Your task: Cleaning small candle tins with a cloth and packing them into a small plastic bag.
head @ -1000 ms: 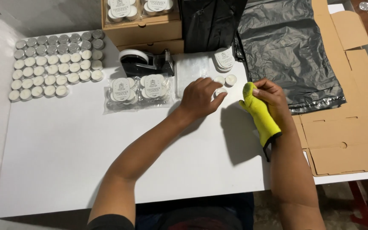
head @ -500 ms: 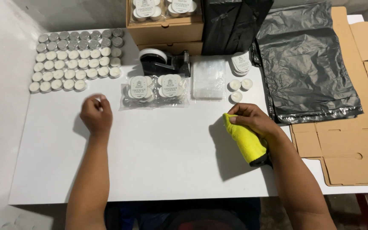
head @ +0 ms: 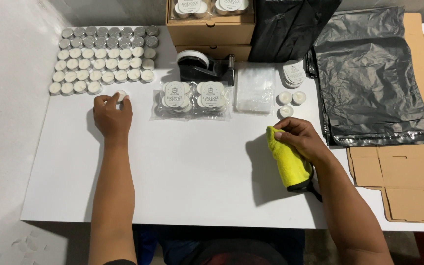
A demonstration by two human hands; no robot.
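Head view, left hand: we see our left hand [head: 112, 114] out at the left of the white table [head: 182, 172], fingertips pinched together on a small white tealight candle [head: 121, 95].
Head view, candle position: the tealight candle sits at the lower right end of the rows of tealights [head: 101, 59], just beside the last one in the front row, touching the table as far as we can tell.
Head view, right hand: our right hand [head: 303, 138] is closed around a yellow cloth [head: 289, 161], which hangs down over the table from the fingers, its dark edge lowest.
Head view, middle of table: two clear packs of candles [head: 192, 98] lie side by side, with a black tape dispenser [head: 204, 67] behind them and a stack of clear plastic bags [head: 255, 88] to their right.
Head view, near right hand: three loose tealights [head: 288, 100] stand just above our right hand, apart from it.
Head view, far side: a cardboard box [head: 211, 29] holds more packs; black plastic bags [head: 369, 78] lie on flat cardboard [head: 408, 181] at the right.
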